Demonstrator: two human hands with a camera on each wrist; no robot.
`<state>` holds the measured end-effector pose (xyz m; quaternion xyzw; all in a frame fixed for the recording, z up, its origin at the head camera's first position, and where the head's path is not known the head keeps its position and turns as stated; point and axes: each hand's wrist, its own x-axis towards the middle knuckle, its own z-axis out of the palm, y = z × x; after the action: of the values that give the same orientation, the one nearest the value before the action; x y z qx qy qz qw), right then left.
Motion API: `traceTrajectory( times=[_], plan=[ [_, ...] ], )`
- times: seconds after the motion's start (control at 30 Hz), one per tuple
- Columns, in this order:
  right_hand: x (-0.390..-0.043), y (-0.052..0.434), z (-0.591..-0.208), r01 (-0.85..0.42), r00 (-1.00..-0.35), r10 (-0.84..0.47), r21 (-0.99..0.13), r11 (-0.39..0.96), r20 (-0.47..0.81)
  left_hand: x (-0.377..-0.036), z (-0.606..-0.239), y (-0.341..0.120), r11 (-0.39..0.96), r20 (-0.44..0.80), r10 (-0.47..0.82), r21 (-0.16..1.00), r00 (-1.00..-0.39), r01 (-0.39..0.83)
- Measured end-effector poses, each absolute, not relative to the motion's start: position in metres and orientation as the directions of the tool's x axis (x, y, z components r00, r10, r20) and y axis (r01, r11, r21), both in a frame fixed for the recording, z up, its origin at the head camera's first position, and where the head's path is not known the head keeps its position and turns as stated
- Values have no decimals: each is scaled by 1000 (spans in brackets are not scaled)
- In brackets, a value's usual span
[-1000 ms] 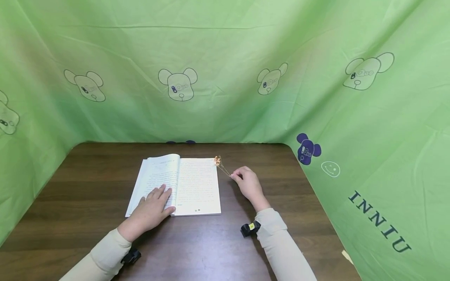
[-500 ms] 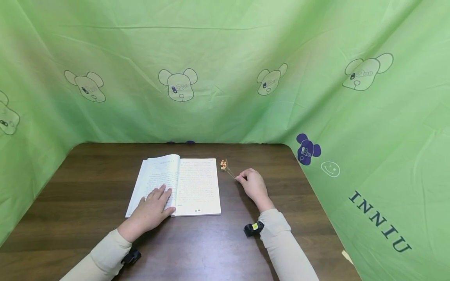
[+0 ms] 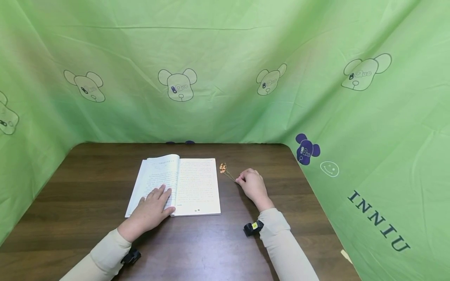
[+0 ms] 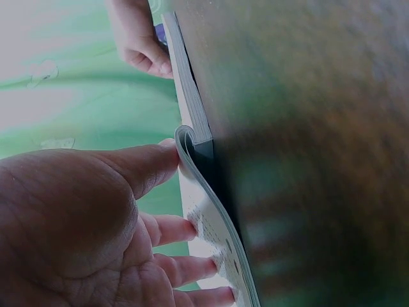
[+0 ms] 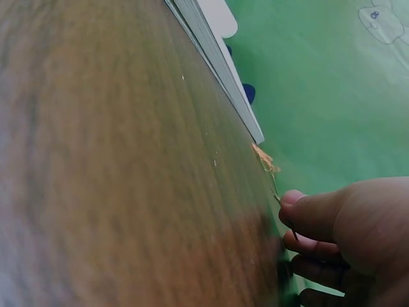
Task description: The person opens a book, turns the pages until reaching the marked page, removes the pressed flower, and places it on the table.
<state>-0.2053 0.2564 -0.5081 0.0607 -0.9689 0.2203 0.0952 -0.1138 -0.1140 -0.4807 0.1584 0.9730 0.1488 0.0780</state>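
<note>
An open book (image 3: 198, 183) with printed pages lies on the table. My left hand (image 3: 150, 210) rests with spread, straight fingers on its left page, and in the left wrist view the thumb touches the curved pages near the spine. To the right of the book, my right hand (image 3: 252, 186) pinches the thin stems of a small dried flower sprig (image 3: 223, 168) between thumb and forefinger. The orange blossoms point toward the book's upper right corner, a small gap away from it. In the right wrist view the blossoms (image 5: 266, 158) sit low, close to the tabletop.
The dark wooden table (image 3: 197, 249) extends around the book on all sides. A green curtain (image 3: 225, 70) printed with bear heads hangs behind and beside it. A small pale scrap (image 3: 346, 256) shows at the table's right edge.
My right hand has drawn the dried flower sprig rightward, off the book's upper right corner, and the blossoms are now slightly lower. My left hand and the book have stayed put.
</note>
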Motion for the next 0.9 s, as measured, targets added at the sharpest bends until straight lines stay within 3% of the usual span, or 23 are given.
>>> traceTrajectory(
  times=[0.9],
  plan=[
    [-203, 261, -515, -193, -964, -96, -401, 896, 248, -112, -481, -113, 904, -106, 330, 320, -938, 282]
  ],
)
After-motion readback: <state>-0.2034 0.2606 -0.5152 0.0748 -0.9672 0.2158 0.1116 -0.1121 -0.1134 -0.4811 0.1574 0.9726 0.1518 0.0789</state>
